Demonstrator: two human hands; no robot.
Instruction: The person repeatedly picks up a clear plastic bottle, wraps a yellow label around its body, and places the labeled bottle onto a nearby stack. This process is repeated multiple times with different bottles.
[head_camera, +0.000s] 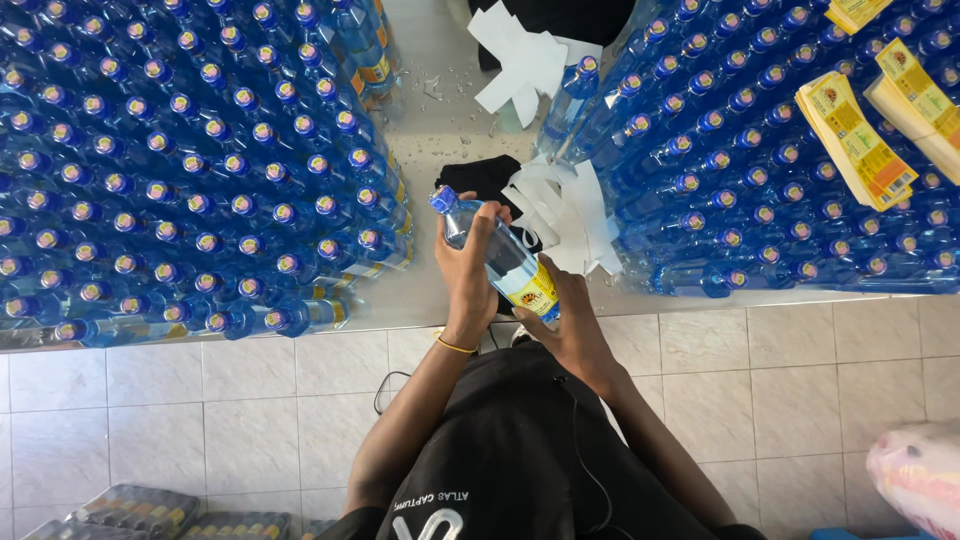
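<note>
I hold a blue plastic bottle (497, 252) with a blue cap, tilted over the front edge of the metal table (440, 120). My left hand (468, 270) wraps around its upper body. My right hand (562, 318) grips its lower end, where a yellow label sits on the bottle. A thin gold bangle is on my left wrist. White strips of label backing paper (560, 215) lie on the table just beyond the bottle, beside a black cloth (480, 178).
Dense blocks of upright blue bottles fill the table's left (190, 170) and right (760, 170) sides. Stacks of yellow labels (855, 140) rest on the right block. More white paper (520, 62) lies farther back. Tiled floor below, with packed bottles (130, 510) and a pink bag (920, 475).
</note>
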